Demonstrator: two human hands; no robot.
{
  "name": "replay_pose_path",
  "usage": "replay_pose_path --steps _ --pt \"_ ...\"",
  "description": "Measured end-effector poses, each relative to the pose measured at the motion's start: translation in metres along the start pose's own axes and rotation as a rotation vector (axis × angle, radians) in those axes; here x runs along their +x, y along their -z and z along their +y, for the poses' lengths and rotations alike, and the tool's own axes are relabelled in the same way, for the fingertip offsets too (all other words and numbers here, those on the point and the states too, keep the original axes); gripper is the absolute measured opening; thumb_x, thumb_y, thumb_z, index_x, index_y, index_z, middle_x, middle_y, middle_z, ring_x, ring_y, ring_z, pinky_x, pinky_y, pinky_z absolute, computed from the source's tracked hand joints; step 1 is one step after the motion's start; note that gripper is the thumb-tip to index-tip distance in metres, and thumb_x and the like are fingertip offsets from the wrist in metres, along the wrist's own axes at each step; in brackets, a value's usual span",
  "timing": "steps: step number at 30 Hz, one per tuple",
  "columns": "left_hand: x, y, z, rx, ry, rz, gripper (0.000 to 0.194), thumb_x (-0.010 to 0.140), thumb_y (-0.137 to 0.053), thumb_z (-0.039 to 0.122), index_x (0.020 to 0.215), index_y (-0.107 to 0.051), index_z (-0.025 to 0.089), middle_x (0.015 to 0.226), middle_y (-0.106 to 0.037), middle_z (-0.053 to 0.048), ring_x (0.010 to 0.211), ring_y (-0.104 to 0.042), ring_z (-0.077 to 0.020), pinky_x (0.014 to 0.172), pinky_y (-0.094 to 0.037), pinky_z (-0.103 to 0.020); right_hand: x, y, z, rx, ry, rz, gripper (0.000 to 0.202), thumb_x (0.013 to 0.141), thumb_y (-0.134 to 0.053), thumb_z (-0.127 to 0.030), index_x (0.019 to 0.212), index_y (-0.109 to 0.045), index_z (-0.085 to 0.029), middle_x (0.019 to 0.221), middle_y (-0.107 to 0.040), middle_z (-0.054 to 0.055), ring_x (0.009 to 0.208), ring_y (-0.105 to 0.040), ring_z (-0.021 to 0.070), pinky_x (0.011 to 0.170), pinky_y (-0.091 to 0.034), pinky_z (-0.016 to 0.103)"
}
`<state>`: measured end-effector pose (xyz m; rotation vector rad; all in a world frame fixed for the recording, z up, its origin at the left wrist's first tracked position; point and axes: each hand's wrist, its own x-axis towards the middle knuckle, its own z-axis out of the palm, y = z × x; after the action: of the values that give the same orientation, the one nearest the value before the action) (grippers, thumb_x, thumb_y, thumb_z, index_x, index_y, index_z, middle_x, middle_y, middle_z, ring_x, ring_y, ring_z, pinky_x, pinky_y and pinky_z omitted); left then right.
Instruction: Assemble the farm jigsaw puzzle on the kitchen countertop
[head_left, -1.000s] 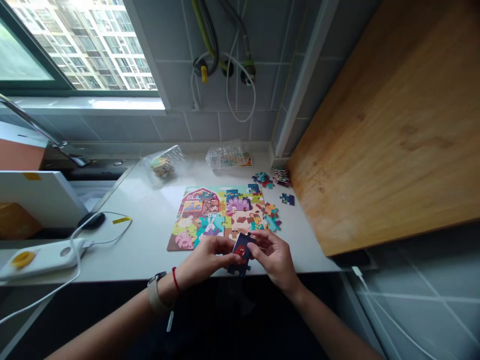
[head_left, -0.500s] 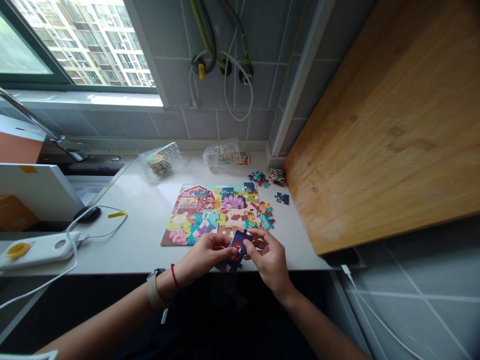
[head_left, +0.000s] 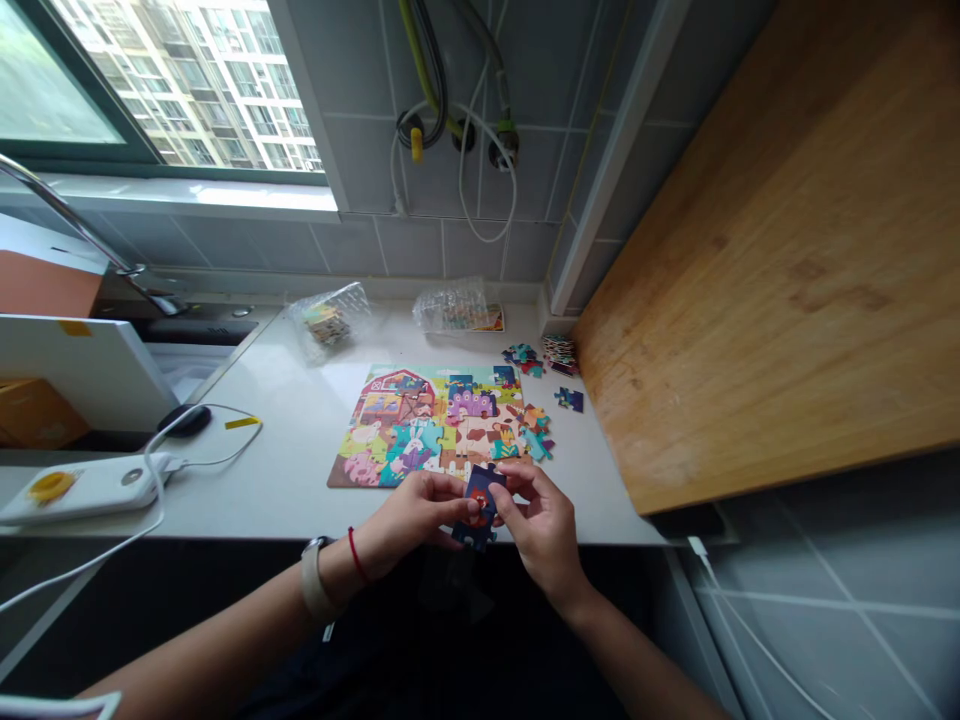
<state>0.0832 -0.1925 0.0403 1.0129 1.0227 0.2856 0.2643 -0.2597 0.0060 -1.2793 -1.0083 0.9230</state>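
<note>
Dark blue puzzle pieces [head_left: 480,492] with a red figure are held between my two hands, over the counter's front edge. My left hand [head_left: 424,512] pinches them from the left, and my right hand [head_left: 541,515] grips their right side with thumb and fingers. Just beyond lies a colourful farm puzzle [head_left: 405,430] with a red barn, a rabbit and a cow; several pieces rest on top of it. Loose orange and teal pieces [head_left: 535,432] overlap its right edge. A single dark blue piece [head_left: 569,399] lies farther right.
Behind the puzzle are a clear bag of pieces [head_left: 328,322] and a bubble-wrapped pack [head_left: 454,306]. More pieces [head_left: 523,358] and a stack [head_left: 559,353] sit near the wooden board [head_left: 772,260]. A white power strip [head_left: 90,487] with cables is at the left.
The held pieces have turned slightly and now sit closer together between my fingers. The whole view has shifted a little, with the counter's items appearing farther right.
</note>
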Motion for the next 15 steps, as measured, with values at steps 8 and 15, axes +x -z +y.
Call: replay_pose_path --steps 8,15 --pt "-0.004 -0.003 -0.007 -0.078 -0.021 -0.044 0.058 0.064 -0.093 0.06 0.097 -0.078 0.015 0.094 -0.077 -0.008 0.09 -0.073 -0.0216 0.072 -0.063 -0.029 -0.002 0.003 -0.001 -0.098 0.052 -0.043 0.023 0.09 -0.074 -0.04 0.103 -0.074 -0.022 0.084 -0.068 0.003 0.074 -0.068 0.0163 0.06 -0.062 0.024" --pt "-0.012 0.004 -0.008 0.059 -0.094 -0.002 0.056 0.064 -0.091 0.06 0.089 -0.072 0.014 0.09 -0.076 -0.008 0.088 -0.073 -0.0232 0.067 -0.061 -0.028 0.0 0.005 -0.006 -0.137 -0.007 -0.22 0.044 0.085 -0.08 -0.043 0.124 -0.072 -0.023 0.082 -0.066 0.0 0.072 -0.069 0.0167 0.059 -0.061 0.026"
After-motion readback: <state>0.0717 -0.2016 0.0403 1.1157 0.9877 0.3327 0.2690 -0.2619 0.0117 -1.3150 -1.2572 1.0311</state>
